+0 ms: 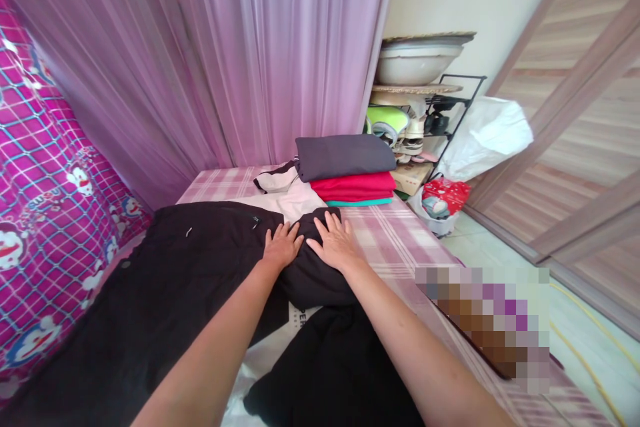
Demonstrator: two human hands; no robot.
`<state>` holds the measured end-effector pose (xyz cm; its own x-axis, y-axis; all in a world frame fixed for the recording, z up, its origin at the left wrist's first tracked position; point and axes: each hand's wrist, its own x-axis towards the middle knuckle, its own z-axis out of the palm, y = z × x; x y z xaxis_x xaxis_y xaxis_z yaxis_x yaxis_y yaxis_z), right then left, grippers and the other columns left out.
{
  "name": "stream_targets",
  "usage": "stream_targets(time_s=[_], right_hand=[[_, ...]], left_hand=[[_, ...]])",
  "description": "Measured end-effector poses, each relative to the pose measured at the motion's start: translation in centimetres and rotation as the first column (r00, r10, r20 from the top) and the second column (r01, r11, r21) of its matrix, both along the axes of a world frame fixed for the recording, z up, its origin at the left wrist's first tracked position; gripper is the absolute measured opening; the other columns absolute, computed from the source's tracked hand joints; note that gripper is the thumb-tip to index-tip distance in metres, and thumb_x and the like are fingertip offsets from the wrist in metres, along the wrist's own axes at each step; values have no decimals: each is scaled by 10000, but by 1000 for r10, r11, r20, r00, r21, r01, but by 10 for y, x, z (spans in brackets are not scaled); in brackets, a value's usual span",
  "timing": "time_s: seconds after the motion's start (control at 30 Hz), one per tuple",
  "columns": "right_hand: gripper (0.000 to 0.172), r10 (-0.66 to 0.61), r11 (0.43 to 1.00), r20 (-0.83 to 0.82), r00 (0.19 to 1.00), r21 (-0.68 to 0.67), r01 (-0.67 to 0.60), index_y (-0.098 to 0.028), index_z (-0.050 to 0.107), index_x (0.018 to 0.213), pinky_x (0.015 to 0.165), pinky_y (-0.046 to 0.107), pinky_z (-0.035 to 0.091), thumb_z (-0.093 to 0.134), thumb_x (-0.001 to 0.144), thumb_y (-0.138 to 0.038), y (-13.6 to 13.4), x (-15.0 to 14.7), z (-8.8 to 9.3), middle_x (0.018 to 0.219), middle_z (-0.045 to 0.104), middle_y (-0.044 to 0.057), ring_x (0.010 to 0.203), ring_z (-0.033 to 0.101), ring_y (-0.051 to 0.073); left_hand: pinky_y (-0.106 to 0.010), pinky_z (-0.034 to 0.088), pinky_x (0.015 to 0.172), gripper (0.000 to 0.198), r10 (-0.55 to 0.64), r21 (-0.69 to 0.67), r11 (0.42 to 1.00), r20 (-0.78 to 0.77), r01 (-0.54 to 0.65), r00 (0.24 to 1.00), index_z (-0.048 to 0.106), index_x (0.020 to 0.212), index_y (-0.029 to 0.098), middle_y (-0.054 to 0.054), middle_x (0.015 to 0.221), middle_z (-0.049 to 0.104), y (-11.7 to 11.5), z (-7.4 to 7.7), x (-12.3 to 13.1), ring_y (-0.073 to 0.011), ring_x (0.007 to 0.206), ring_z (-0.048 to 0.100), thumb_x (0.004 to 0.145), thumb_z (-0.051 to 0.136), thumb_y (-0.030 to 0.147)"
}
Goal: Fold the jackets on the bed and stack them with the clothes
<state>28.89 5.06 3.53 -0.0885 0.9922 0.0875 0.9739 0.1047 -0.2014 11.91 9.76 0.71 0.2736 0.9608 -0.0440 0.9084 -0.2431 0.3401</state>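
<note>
Both hands press flat on a black garment [190,280] spread over a bed with a pink plaid sheet [400,240]. My left hand [281,245] lies palm down with its fingers stretched out on the dark cloth. My right hand [336,242] rests beside it, fingers spread, on a folded part of the same garment. Just beyond the fingertips lies a white and pale pink garment [287,193]. Behind that is a stack of folded clothes: grey [344,155] on top, red [355,185] below, teal at the bottom.
A purple curtain [225,60] hangs behind the bed. A pink cartoon-print cloth [45,213] is at the left. At the right stand a shoe rack [430,127] with a white basin [417,60], a white bag, a red bag and a wooden sliding door [575,147].
</note>
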Motion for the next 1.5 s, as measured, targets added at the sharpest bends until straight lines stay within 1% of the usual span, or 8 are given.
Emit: stream_targets(time_s=[0.33,0.47,0.6,0.87,1.1,1.27,1.4,1.5], right_hand=[[674,132,986,105,986,-115,-120,-223,376,1556,1200,582,114,333,994,-591,17,3,-22,1609,340,161,1499,255,328],[641,140,989,134,981,-73,-131,-204,399,1545,1201,575,115,358,1001,-540,13,1,-20,1597,362,169,1487,279,335],[625,141,987,125,982,-98,-130,-220,380,1554,1198,576,120,376,1003,-514,11,1,-15,1611,341,158,1498,257,327],[624,-27,999,15,1000,-30,28,-239,339,1570,1201,541,140,371,1007,-507,26,6,-7,1670,184,136,1528,176,298],[710,-5,978,77,997,-206,21,-230,248,1601,1199,578,101,297,999,-603,38,-3,-19,1667,186,152,1535,129,311],[728,-16,961,5,1000,-275,17,-238,215,1609,1221,521,98,302,995,-618,43,0,-10,1682,139,114,1546,82,287],[657,-13,957,-134,991,-290,-27,-206,254,1601,1232,407,134,257,1028,-528,31,15,4,1677,168,103,1545,116,228],[641,-7,981,-157,988,-193,-24,-245,252,1600,1234,484,118,281,1024,-525,2,27,5,1682,146,86,1545,114,245]], left_hand=[[-630,103,1198,530,17,49,999,-23,-16,1000,547,1418,235,-129,1606,371,-3,4,3,-344,1502,267,940,404,414],[-586,67,1221,576,-77,128,989,70,68,995,514,1448,176,-149,1615,345,-20,15,6,-350,1513,238,943,392,427],[-528,60,1239,600,-170,53,985,100,166,980,456,1498,230,-100,1616,358,-41,14,7,-308,1518,243,947,400,459],[-541,104,1236,613,-102,72,993,52,98,993,479,1489,208,-126,1608,365,-52,3,6,-345,1502,274,924,465,445],[-625,123,1217,555,-34,160,987,-18,37,999,492,1477,263,-90,1587,410,-56,-4,5,-319,1480,330,961,400,446],[-672,162,1192,554,-12,225,974,-67,27,998,498,1471,276,-94,1572,434,-58,-6,9,-336,1455,372,946,434,442],[-680,168,1189,574,-6,228,973,-65,21,998,483,1481,286,-93,1578,426,-59,-5,10,-343,1455,368,929,470,442],[-679,156,1192,591,-9,227,974,-58,22,998,463,1494,281,-93,1589,408,-58,-5,10,-338,1467,348,924,475,438]])
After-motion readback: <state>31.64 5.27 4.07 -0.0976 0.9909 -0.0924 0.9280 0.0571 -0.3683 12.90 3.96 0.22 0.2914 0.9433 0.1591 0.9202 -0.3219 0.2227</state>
